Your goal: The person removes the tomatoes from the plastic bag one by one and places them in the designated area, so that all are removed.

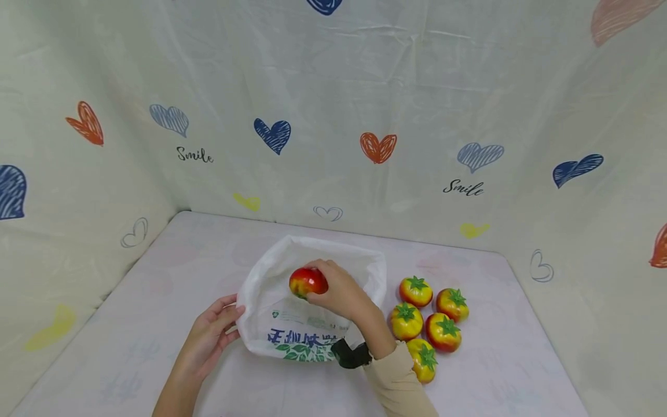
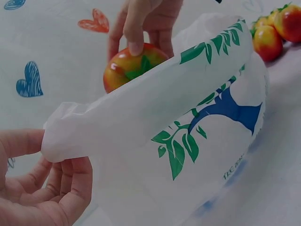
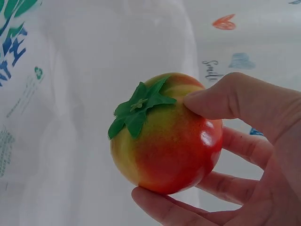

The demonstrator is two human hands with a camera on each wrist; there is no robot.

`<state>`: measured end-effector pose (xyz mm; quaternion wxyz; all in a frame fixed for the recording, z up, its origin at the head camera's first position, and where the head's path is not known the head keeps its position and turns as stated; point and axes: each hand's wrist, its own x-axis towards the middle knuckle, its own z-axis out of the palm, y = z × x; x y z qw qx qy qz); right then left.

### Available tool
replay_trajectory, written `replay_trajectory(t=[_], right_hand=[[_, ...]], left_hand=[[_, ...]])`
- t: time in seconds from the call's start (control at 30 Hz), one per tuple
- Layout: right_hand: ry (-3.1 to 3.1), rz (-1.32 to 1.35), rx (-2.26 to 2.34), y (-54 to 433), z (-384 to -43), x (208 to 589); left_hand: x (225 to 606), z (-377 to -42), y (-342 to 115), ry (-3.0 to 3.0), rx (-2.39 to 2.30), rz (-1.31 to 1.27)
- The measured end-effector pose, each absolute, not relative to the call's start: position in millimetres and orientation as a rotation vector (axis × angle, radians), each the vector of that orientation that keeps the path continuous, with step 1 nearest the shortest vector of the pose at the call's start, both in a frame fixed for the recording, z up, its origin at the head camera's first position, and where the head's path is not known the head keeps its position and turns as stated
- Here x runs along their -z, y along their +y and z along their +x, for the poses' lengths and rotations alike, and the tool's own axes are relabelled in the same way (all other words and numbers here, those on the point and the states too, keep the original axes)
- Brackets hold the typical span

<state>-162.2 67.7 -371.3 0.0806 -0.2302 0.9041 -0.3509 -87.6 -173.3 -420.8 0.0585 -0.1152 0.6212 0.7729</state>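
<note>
My right hand (image 1: 336, 289) grips a shiny red-and-yellow artificial tomato (image 1: 308, 282) over the wide mouth of a white plastic bag (image 1: 250, 313). In the right wrist view the tomato (image 3: 174, 146) shows its green fabric leaf top, with the thumb on its upper side and fingers around the far side and below. My left hand (image 1: 211, 336) pinches the bag's left rim between thumb and fingers; the left wrist view shows this folded edge (image 2: 66, 132) in its grasp. Green leaves and blue lettering are printed on the bag. The bag's floor is partly hidden behind my right hand and forearm.
Several more tomatoes (image 1: 406, 321) stand grouped on the table (image 1: 500, 347) to the right of the bag, leaf tops up. My right sleeve overlaps the nearest one. A pale cloth wall (image 1: 323, 174) with printed hearts rises behind the table and along both sides.
</note>
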Motion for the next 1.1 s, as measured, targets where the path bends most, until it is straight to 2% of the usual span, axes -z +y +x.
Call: replay_trajectory(t=[0.43, 1.1], right_hand=[[2.581, -0.616, 1.453, 94, -135, 370], [2.359, -0.153, 1.939, 132, -93, 393]], left_hand=[[421, -87, -173, 1.890, -2.334, -0.343], [420, -89, -172, 1.903, -2.318, -0.350]])
